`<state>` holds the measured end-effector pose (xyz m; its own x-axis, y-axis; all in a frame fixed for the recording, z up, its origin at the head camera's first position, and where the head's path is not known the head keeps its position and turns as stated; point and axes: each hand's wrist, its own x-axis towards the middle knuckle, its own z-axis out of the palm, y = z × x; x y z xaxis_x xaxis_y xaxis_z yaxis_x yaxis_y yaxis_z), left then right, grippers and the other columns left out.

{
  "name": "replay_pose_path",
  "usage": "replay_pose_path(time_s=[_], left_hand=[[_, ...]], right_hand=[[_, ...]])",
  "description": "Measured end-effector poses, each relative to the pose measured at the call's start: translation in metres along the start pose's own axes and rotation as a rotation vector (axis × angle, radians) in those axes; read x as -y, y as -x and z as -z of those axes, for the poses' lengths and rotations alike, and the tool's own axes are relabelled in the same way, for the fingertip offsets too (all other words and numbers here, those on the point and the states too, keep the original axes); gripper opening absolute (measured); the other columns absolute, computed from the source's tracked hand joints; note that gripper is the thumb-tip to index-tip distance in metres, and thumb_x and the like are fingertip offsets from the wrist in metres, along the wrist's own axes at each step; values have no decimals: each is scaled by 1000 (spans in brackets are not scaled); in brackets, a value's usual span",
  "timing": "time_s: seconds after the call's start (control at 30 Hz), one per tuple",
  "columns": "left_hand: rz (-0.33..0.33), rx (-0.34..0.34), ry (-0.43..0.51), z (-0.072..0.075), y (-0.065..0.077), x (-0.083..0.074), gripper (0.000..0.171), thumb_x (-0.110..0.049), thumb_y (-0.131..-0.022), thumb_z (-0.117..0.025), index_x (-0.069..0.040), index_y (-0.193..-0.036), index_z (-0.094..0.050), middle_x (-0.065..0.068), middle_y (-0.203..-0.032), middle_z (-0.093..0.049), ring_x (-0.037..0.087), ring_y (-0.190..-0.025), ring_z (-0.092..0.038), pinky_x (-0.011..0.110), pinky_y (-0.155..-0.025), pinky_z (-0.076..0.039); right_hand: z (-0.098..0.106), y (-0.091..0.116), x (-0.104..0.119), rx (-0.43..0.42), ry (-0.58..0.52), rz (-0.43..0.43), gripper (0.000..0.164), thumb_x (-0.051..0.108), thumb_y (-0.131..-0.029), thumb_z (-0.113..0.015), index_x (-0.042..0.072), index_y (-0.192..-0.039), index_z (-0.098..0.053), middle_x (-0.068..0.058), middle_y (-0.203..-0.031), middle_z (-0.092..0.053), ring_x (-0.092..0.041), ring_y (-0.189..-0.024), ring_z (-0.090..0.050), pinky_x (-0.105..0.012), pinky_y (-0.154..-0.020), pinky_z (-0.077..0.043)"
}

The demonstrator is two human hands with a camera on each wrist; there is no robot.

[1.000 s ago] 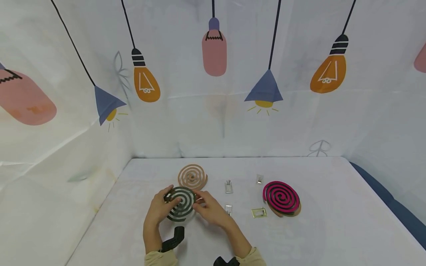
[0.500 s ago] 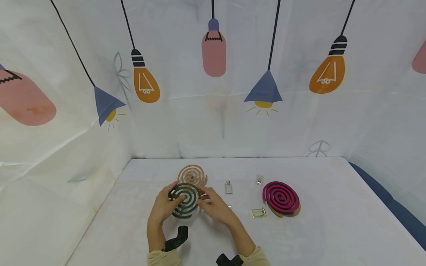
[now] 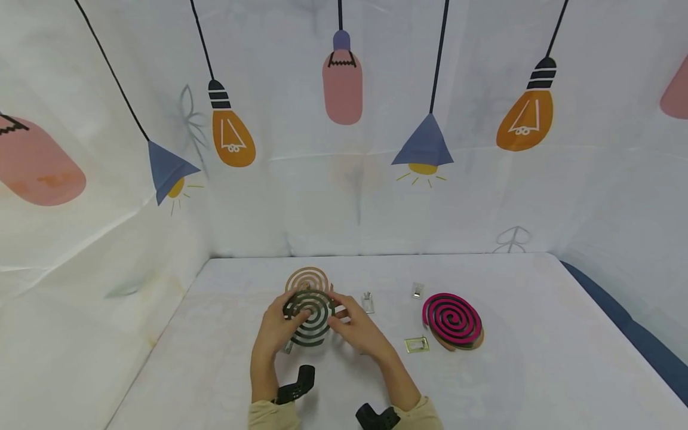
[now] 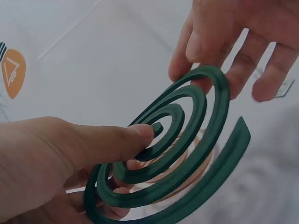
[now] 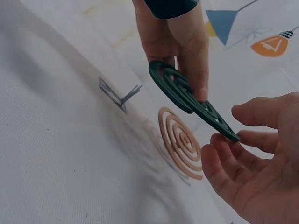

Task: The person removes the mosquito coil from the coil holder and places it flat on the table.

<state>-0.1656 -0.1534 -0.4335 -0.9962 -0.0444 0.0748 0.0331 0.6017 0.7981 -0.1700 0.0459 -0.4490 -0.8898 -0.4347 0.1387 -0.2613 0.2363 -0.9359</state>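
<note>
A green mosquito coil (image 4: 201,112) is held tilted above the table by my left hand (image 3: 271,327). My left thumb lies on its centre from above, with fingers underneath. At the coil's far right edge, fingertips of my right hand (image 3: 362,331) touch the rim from below, while the thumb stands apart from it in the right wrist view. Below and behind it a brown mosquito coil (image 5: 186,141) lies on the white table, partly covered by the green one in the head view. A small metal coil stand (image 5: 112,95) sits close by, its prong bent up.
On the right lies a stack of coils with a pink coil (image 3: 453,318) on top and darker and brown edges below. Between it and my hands are a gold stand (image 3: 416,344), a silver stand (image 3: 368,303) and another small silver stand (image 3: 417,291).
Both hands have moved away from me and to the right with the green coil, which now overlaps the brown coil more. A metal stand shows below the left hand.
</note>
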Motion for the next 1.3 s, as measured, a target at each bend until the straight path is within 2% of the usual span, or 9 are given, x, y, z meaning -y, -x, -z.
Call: replay_pose_path(time_s=[0.23,0.3,0.53,0.73,0.87,1.03,1.3], left_hand=[[-26,-30,44,-12,-3,-10,60,-20,-83,-71,-12,-138,-47,21,-137,-51,41,-123,-50,57,-97,-43],[-20,-32,62,-14,-4,-13,60,-21,-84,-71,-11,-138,-47,22,-136,-51,42,-122,-50,57,-97,-43],[-16,-34,90,-26,-8,-19,58,-26,-84,-70,-11,-136,-48,21,-133,-54,41,-120,-53,56,-96,-44],[-37,-38,119,-33,-10,-23,56,-24,-84,-70,-8,-134,-51,18,-133,-55,38,-123,-51,56,-100,-41],[-58,-17,155,-37,-11,-28,51,-21,-84,-70,-10,-132,-55,17,-132,-56,36,-125,-49,56,-103,-38],[-92,-6,172,-42,-12,-34,47,-18,-84,-69,-13,-129,-57,16,-132,-57,37,-125,-49,56,-103,-37],[-133,11,126,-48,-11,-38,47,-21,-85,-68,-10,-130,-57,17,-132,-57,37,-125,-49,56,-103,-38]], right_hand=[[6,0,0,-23,-90,-40,55,17,-94,-58,17,-144,-35,-18,-131,-45,-25,-104,-55,-44,-80,-55],[8,0,-1,-32,-102,-49,56,17,-94,-58,18,-144,-33,-18,-130,-45,-25,-105,-56,-43,-81,-56],[15,-3,-8,-66,-133,-65,60,11,-94,-56,15,-146,-26,-18,-123,-51,-24,-103,-60,-29,-76,-56],[24,-2,-10,-106,-192,-73,57,6,-94,-55,16,-144,-29,-20,-125,-53,-27,-107,-60,-36,-80,-55],[26,-1,-7,-135,-189,-72,54,7,-93,-56,19,-141,-35,-19,-118,-55,-21,-94,-61,-32,-76,-55],[30,0,-7,-166,-166,-75,53,7,-91,-58,20,-139,-39,-17,-114,-57,-18,-89,-58,-28,-73,-54],[40,1,-12,-200,-177,-84,51,5,-90,-58,21,-137,-42,-16,-111,-59,-17,-86,-58,-29,-71,-55]])
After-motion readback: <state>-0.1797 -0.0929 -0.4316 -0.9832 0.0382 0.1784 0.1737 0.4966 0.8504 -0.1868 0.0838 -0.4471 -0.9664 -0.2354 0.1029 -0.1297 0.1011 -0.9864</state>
